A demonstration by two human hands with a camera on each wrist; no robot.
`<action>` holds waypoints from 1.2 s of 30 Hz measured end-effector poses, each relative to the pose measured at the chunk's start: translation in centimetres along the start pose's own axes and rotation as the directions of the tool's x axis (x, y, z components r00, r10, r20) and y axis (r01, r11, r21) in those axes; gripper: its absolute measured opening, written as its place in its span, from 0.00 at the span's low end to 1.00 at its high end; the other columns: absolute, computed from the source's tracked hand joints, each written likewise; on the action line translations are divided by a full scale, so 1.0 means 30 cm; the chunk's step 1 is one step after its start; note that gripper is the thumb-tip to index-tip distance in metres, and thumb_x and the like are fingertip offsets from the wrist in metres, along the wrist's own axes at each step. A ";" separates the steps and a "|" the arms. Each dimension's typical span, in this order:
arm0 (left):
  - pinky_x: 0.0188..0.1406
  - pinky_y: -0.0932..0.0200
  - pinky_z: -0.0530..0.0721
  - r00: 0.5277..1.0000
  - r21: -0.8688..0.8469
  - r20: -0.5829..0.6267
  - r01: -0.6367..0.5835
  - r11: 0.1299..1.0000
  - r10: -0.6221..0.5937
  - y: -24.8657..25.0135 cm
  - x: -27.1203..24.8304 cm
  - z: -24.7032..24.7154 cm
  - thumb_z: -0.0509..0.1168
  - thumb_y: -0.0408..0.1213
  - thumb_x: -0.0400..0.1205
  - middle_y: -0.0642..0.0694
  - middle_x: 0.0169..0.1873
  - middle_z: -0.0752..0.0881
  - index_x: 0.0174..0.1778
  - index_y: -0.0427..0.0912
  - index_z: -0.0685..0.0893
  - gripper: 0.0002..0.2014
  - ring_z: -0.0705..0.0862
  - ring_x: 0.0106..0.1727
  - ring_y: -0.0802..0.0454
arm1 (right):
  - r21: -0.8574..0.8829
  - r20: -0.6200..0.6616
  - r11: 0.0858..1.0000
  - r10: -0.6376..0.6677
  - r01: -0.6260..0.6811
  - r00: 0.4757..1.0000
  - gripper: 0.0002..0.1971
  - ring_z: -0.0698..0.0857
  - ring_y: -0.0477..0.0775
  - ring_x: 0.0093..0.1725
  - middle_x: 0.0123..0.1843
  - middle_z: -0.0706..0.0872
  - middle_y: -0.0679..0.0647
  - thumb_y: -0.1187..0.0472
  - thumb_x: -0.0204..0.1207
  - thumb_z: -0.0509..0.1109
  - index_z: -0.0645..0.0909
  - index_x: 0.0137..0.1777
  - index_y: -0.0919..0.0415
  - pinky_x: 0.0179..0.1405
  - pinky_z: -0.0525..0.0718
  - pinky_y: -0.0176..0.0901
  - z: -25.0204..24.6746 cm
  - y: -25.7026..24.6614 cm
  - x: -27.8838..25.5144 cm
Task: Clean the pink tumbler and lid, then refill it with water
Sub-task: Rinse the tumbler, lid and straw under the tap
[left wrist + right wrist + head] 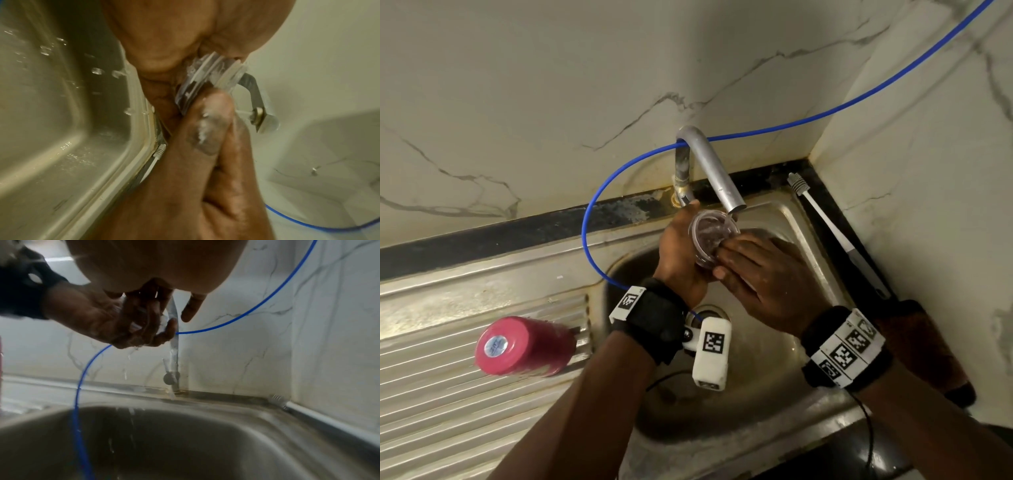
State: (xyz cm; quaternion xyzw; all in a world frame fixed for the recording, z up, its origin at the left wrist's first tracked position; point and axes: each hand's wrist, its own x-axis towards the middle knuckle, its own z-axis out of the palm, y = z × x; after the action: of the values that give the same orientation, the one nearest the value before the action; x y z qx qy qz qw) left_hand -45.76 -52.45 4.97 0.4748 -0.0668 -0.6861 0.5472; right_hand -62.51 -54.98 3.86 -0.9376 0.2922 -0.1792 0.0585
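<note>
My left hand [681,250] pinches the clear lid [714,236] under the tap [717,171] so water runs over it. My right hand [763,277] lays spread fingers on it, probably to rub. The pink tumbler [524,346] lies on the drainboard [448,394], left.

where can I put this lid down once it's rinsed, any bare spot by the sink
The ribbed drainboard has bare room in front of and behind the pink tumbler lying on it. The basin is crowded: left hand and right hand hold the lid under the tap, with a blue hose trailing in. The right ledge holds a white brush.
</note>
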 end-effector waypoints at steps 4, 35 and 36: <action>0.40 0.55 0.88 0.989 0.051 -0.084 -0.120 0.991 0.124 -0.019 -0.012 0.052 0.57 0.53 0.94 0.44 0.36 0.91 0.58 0.36 0.87 0.24 0.90 0.39 0.50 | 0.399 0.019 0.852 0.363 -0.340 0.932 0.20 0.82 0.46 0.71 0.73 0.83 0.48 0.50 0.85 0.63 0.80 0.75 0.51 0.68 0.85 0.54 -0.013 -0.143 0.006; 0.17 0.67 0.70 0.998 0.180 0.013 0.058 0.982 -0.061 0.007 -0.071 0.055 0.50 0.70 0.88 0.47 0.27 0.84 0.47 0.38 0.90 0.38 0.77 0.22 0.55 | 0.046 0.026 0.996 -0.081 0.080 0.996 0.22 0.86 0.56 0.70 0.68 0.89 0.54 0.47 0.92 0.55 0.87 0.67 0.56 0.74 0.77 0.68 -0.044 0.057 -0.013; 0.19 0.65 0.71 0.999 0.189 0.010 0.047 0.981 -0.050 0.010 -0.074 0.061 0.50 0.69 0.89 0.47 0.28 0.83 0.47 0.39 0.89 0.37 0.77 0.24 0.54 | 0.115 -0.011 0.993 -0.027 0.028 1.000 0.20 0.86 0.54 0.67 0.66 0.89 0.54 0.48 0.92 0.56 0.87 0.66 0.57 0.70 0.81 0.64 -0.040 0.025 -0.012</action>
State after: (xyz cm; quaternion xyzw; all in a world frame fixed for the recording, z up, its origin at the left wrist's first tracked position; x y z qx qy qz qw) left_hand -46.98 -51.54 7.41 0.5209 -0.1241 -0.6933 0.4823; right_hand -63.62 -55.40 4.71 -0.9356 0.2689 -0.2011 0.1089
